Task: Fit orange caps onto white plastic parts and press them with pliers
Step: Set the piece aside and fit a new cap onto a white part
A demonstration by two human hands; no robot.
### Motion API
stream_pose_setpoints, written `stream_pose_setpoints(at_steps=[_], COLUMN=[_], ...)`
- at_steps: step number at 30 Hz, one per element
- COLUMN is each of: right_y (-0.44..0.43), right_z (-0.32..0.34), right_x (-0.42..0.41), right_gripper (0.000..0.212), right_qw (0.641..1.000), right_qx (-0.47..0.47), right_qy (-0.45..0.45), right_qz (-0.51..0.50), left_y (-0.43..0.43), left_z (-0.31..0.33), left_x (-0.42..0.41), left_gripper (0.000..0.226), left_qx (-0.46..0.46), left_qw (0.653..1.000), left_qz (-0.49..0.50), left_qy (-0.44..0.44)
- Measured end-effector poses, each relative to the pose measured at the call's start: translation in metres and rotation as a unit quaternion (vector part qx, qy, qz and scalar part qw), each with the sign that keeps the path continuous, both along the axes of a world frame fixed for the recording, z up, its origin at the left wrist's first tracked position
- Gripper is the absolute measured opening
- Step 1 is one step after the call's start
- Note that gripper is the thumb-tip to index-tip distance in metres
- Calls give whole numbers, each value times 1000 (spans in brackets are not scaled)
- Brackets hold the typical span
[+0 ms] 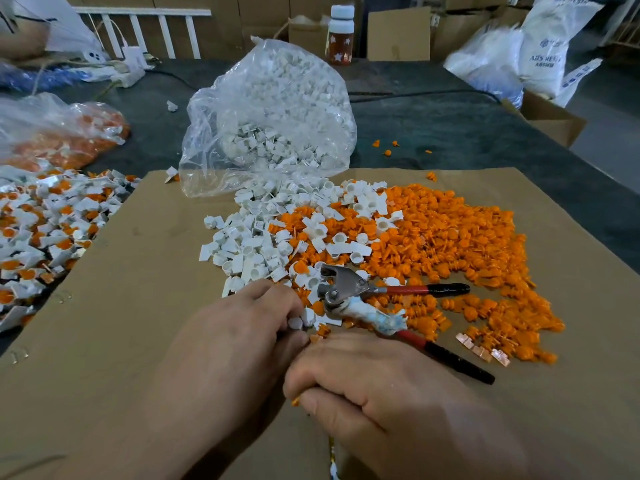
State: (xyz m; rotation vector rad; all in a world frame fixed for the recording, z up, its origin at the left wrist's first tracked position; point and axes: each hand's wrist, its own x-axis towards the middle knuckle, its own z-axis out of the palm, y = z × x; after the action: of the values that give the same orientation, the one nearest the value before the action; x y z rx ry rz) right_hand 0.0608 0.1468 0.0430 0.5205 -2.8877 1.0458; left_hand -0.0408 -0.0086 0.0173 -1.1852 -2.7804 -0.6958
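In the head view, a cardboard sheet point(121, 306) covers the near part of a dark tabletop point(433, 126). Both hands meet at its near middle. The left hand point(242, 327) has its fingers bent and pinches a white part point(296, 322) at the fingertips, at the near edge of the heaps. The right hand point(363, 386) lies just beside it, touching it, with fingers curled into the palm. An orange cap point(295, 402) peeks out under its knuckles, so it seems clamped on that piece.

The pliers point(341, 289) lie flat on the cardboard just beyond the hands, held by neither. Their metal head rests against the heaps, and the red and black handles splay toward the right. One handle is wrapped in whitish material.

Loose white parts point(249, 244) are heaped beyond the left hand. They mix into a wide spread of orange caps point(450, 244) to the right. A clear bag point(270, 116) full of white parts stands behind, its mouth spilling onto the cardboard.

A pile of white pieces with orange caps fitted point(45, 230) lies off the sheet's left edge. A few copper-coloured pieces point(483, 351) sit at the near right of the orange spread. A bottle point(341, 34) stands at the back.
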Motion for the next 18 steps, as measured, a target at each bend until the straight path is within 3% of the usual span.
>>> stream_pose_setpoints(at_steps=[4, 7, 10, 12, 15, 18], right_y=[6, 9, 10, 12, 14, 17], right_z=[-5, -6, -6, -6, -7, -10], right_x=[-2, -1, 0, 0, 1, 1], right_gripper=[20, 20, 15, 13, 15, 17], right_qw=[999, 996, 990, 981, 968, 945], right_qx=[2, -6, -37, -76, -138, -241], right_qy=[11, 22, 52, 80, 90, 65], right_qz=[-44, -82, -124, -157, -190, -213], left_y=[0, -2, 3, 7, 11, 12], left_z=[-1, 0, 4, 3, 5, 7], left_x=[-1, -5, -1, 1, 2, 2], left_gripper=[15, 12, 34, 31, 26, 29], left_qx=[48, 154, 303, 362, 417, 449], left_qw=[998, 977, 875, 802, 716, 681], left_qz=[37, 77, 88, 66, 26, -8], left_qy=[-12, -128, -368, -471, -559, -578])
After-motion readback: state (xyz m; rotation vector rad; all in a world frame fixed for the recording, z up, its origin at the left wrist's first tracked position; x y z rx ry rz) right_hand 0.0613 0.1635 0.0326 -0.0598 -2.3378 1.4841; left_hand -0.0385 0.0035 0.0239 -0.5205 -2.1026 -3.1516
